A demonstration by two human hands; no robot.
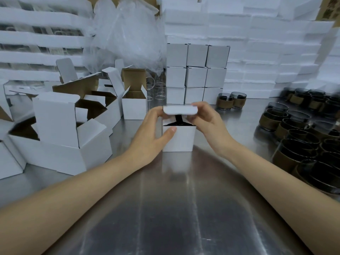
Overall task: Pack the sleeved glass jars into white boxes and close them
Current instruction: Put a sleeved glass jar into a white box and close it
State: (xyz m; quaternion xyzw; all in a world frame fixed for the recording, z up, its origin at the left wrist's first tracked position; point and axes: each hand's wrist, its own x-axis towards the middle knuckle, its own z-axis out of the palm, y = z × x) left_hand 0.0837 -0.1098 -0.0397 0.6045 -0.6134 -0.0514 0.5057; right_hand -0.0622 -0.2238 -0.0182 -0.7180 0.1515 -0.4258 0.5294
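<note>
White box (179,138) upright on steel table (165,208), left hand (149,135) and right hand (209,124) flanking it — fingers of both pinching its lid flap (180,109), dark jar inside.

Gleaming steel tabletop (165,208), wall of stacked white slabs (266,57) behind, crumpled clear plastic sheeting (127,34) back left.

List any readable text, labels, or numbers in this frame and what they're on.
No text can be read anywhere in this frame.
white box, held by the left hand and right hand: visible faces blank.
stacked closed boxes: blank.
sleeved jars: plain brown sleeves, no print visible.
cardboard, top right: dark marks, too blurred to read.
</note>
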